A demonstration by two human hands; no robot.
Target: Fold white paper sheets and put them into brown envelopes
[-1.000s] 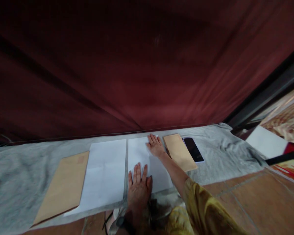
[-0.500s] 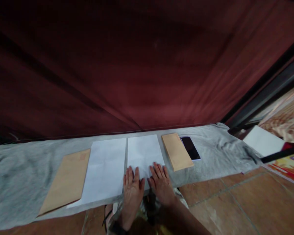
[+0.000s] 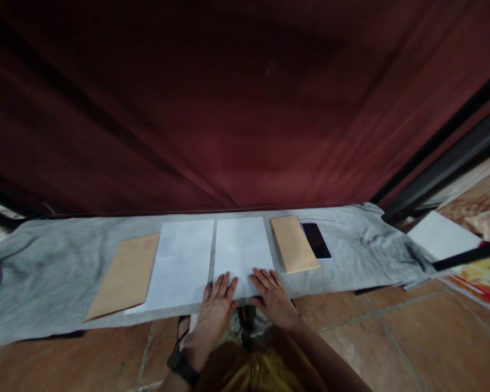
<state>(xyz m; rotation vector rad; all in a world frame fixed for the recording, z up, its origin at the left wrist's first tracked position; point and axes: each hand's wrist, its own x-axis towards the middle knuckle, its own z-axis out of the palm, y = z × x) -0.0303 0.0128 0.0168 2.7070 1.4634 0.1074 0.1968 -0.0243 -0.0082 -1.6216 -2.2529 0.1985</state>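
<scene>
Both palms rest flat near the front edge of a white paper sheet (image 3: 242, 245). My left hand (image 3: 217, 302) lies at its lower left corner, fingers stretched out and pointing away from me. At the lower right corner my right hand (image 3: 273, 294) presses down with its fingers spread. Just left of this sheet is a stack or sheet of white paper (image 3: 183, 261), separated by a narrow gap. A large brown envelope (image 3: 124, 272) overlaps that paper's left side. To the right lies a bundle of smaller brown envelopes (image 3: 294, 245).
A dark-screened phone (image 3: 316, 240) sits beside the smaller envelopes. Grey cloth (image 3: 363, 250) covers the long narrow surface. Behind it hangs a dark red curtain (image 3: 245, 136). Dark metal bars (image 3: 445, 163) stand at the right, and brown floor tiles (image 3: 375, 332) show below.
The view has shifted, so the papers and cloth appear slightly higher and more of my forearms shows. My hands stay flat at the sheet's front edge, the left a little further left.
</scene>
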